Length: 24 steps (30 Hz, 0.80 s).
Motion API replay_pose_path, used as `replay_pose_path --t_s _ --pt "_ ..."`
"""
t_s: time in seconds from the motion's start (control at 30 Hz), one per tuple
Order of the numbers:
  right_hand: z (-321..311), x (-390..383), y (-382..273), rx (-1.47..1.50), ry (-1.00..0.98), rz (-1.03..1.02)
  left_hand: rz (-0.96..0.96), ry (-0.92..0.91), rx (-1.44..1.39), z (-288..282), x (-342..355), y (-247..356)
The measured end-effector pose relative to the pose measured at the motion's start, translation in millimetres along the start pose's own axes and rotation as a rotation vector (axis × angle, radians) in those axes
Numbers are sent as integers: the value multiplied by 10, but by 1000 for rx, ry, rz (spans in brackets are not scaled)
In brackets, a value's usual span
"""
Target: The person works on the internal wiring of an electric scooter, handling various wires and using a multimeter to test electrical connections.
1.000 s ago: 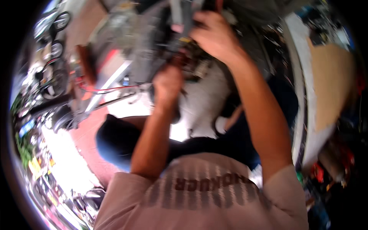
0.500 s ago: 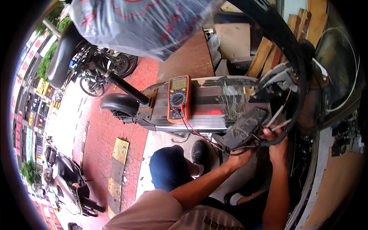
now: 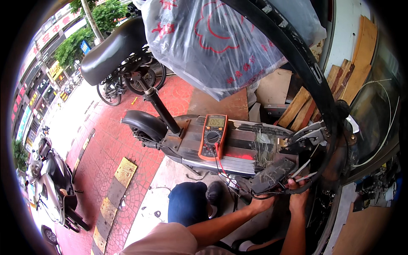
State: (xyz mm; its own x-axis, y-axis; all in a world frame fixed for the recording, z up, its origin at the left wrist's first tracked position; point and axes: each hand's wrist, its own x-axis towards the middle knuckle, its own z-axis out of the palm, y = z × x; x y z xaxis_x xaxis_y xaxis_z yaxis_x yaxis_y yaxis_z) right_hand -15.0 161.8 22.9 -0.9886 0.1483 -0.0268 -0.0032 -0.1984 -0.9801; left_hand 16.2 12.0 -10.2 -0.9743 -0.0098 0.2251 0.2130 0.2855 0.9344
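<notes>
"What are the hands busy with?"

"A dark box (image 3: pixel 272 176), lying tilted at the near edge of the scooter deck (image 3: pixel 240 146). The left hand (image 3: pixel 261 203) is at its lower edge; the fingers are hidden there, so I can't tell whether they grip. The right hand (image 3: pixel 298 191) is just beside the box, its fingers curled around the end of a pale rod (image 3: pixel 307 175)."

"And inside the box?"

"Can't tell. Only its scuffed outer face shows, with a black cable (image 3: pixel 265 197) running along its lower edge."

"Any other container?"

"A big translucent plastic bag (image 3: pixel 221 46) with red printing, beyond the deck. It bulges with something greyish, too veiled to name. A black curved tube (image 3: pixel 297 51) passes in front of it."

"Where's the meter?"

"The orange-rimmed multimeter (image 3: pixel 213 137) lies face up on the deck, screen lit, with a red lead (image 3: pixel 218 153) plugged in and trailing toward the box."
</notes>
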Motion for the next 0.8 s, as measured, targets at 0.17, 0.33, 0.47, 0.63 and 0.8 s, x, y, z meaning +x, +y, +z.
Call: replay_pose_path --t_s 0.17,0.33,0.47,0.63,0.8 --pt "57 -26 -30 -10 9 -5 56 -15 30 -104 6 56" --pt "25 16 -40 31 -27 -5 -47 -75 0 46 -74 -210" --pt "17 58 -15 59 17 85 -156 -370 -91 -113 -71 -151" --pt "-74 132 54 -45 -41 66 -327 -253 -233 -87 63 134" --pt "4 172 141 52 -52 7 -423 -166 -378 -61 70 142"
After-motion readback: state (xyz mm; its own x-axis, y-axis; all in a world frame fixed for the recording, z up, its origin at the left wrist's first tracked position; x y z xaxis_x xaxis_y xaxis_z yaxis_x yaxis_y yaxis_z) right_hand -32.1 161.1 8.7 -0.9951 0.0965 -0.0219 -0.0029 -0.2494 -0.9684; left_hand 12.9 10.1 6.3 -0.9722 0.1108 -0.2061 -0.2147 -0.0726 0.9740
